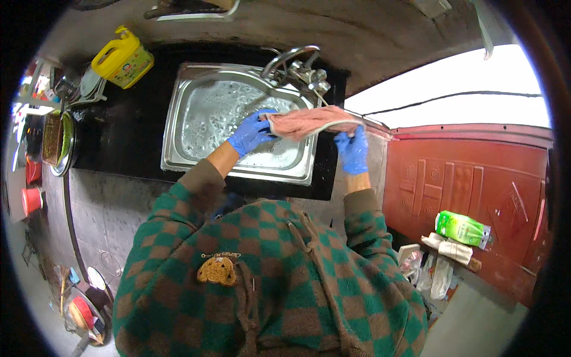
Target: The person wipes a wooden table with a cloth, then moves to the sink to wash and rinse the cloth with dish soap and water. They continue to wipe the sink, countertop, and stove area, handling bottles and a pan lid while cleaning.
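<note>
A pink cloth with a pale edge is stretched between my two hands, above the right side of a stainless steel sink. My left hand, in a wet blue rubber glove, grips the cloth's left end over the basin. Its right end is held by my right hand, gloved the same way and just beyond the sink's right rim. Soapy water with white foam fills the basin. Behind the cloth stands a chrome faucet with a curved spout.
A yellow jug with a handle stands on the black countertop, left of the sink. Farther left are a dish rack and a round tray. A red door is at the right, near a green package and plastic bags.
</note>
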{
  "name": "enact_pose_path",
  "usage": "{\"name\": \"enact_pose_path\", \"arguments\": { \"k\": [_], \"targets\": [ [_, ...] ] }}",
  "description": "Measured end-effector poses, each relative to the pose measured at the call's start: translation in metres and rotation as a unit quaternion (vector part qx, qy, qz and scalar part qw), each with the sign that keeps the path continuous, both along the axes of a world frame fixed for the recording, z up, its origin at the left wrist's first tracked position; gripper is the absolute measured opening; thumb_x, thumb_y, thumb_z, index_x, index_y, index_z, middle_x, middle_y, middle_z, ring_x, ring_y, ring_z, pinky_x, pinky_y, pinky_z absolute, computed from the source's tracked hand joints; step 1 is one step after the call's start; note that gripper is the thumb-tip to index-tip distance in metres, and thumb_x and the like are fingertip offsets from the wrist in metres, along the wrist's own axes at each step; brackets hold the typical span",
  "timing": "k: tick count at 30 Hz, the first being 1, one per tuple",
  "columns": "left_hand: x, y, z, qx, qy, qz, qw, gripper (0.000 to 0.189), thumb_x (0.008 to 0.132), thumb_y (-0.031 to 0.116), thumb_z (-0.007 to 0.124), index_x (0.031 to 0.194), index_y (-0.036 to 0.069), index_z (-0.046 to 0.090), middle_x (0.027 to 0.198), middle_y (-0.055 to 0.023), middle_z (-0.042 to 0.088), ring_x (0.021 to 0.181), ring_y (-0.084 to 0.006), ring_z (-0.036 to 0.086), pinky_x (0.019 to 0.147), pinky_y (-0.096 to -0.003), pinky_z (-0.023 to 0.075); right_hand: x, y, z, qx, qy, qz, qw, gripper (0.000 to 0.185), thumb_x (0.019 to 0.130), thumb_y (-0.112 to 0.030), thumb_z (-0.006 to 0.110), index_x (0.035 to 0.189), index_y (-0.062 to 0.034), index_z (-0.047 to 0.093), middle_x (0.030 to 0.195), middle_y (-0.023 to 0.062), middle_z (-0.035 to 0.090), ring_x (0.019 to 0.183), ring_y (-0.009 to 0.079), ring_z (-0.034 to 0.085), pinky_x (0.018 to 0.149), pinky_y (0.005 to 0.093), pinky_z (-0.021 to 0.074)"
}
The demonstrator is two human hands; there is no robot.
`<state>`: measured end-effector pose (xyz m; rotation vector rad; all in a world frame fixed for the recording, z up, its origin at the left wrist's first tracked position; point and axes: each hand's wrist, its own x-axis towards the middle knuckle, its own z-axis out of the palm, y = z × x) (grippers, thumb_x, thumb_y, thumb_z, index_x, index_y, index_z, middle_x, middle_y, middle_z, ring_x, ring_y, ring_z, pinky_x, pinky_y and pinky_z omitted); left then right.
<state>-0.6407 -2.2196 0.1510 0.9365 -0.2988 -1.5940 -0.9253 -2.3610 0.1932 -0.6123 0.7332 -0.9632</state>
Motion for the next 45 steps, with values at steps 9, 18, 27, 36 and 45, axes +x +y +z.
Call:
{"name": "enact_pose_path", "arguments": {
  "k": [9,18,27,36,45],
  "targets": [
    [-0.122,-0.033,-0.004,0.021,-0.178,-0.302,0.936,0.032,0.086,0.007,0.068,0.115,0.003,0.053,0.096,-0.0079,0.06,0.081,-0.0137,0.064,0.068,-0.0278,0.0559,-0.039,-0.059,0.06,-0.157,0.147,-0.08,0.973,0.029,0.105,-0.031,0.047,0.113,-0.0077,0.061,0.107,0.0038,0.062,0.097,0.0178,0.059,0.087,0.0335,0.0503],
    [-0.128,0.003,-0.056,0.149,-0.161,-0.314,0.924,0.039,0.092,0.025,0.065,0.123,0.002,0.057,0.099,-0.0059,0.062,0.086,-0.0133,0.062,0.069,-0.0279,0.0564,-0.041,-0.041,-0.07,-0.444,0.605,0.353,0.559,0.074,0.092,-0.032,0.063,0.153,-0.0076,0.029,0.153,0.0246,0.034,0.14,0.0426,0.035,0.113,0.046,0.0335],
    [-0.114,0.057,-0.059,0.283,-0.157,-0.22,0.92,0.03,0.099,0.027,0.058,0.121,0.007,0.06,0.113,-0.0039,0.065,0.092,-0.015,0.067,0.082,-0.0316,0.0548,-0.036,-0.005,-0.148,-0.558,0.627,0.272,0.471,0.074,0.093,-0.045,0.055,0.155,-0.0156,0.029,0.159,0.0176,0.027,0.148,0.0409,0.02,0.117,0.0581,0.0175],
    [-0.076,0.096,-0.077,0.219,-0.153,-0.223,0.938,0.03,0.1,0.027,0.055,0.121,0.007,0.06,0.11,-0.0061,0.066,0.091,-0.0168,0.067,0.079,-0.0303,0.0534,-0.087,0.145,-0.138,-0.457,0.661,0.284,0.523,0.087,0.086,-0.037,0.066,0.154,-0.002,0.024,0.158,0.028,0.02,0.148,0.0463,0.013,0.119,0.0548,0.0139],
    [0.01,0.217,-0.107,0.19,-0.151,-0.202,0.949,0.027,0.098,0.024,0.059,0.116,0.004,0.062,0.103,-0.0075,0.068,0.082,-0.0159,0.069,0.067,-0.0265,0.0547,-0.036,0.205,-0.152,-0.479,0.687,0.275,0.472,0.087,0.085,-0.042,0.069,0.15,-0.0003,0.03,0.152,0.025,0.031,0.144,0.0444,0.022,0.118,0.0536,0.0171]
  ]
}}
